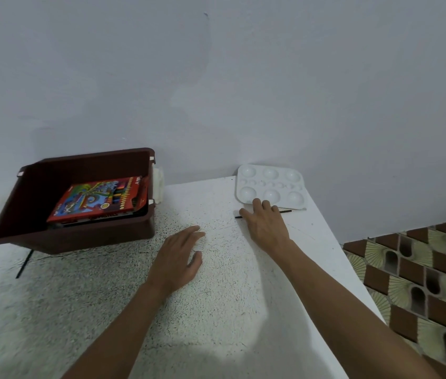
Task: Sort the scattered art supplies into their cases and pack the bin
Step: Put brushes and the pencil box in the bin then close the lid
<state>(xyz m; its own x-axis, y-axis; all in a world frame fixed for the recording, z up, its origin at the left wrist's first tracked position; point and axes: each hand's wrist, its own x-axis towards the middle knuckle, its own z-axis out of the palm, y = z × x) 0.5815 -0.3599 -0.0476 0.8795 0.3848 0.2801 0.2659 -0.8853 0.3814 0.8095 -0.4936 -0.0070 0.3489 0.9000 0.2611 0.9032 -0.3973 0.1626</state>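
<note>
Paintbrush (290,211) seems to be what the reach is after. Nearest, the left hand (180,258) lies flat with relaxed fingers on the speckled table (216,296), probably as a brace, while further out the right hand (265,222) lays straightened, not yet curled fingers across the thin black handle. Just past those fingertips the white paint palette (271,184) sits at the far right against the wall. At the far left, the brown bin (79,239) already holds a red coloured-pencil box (98,198).
</note>
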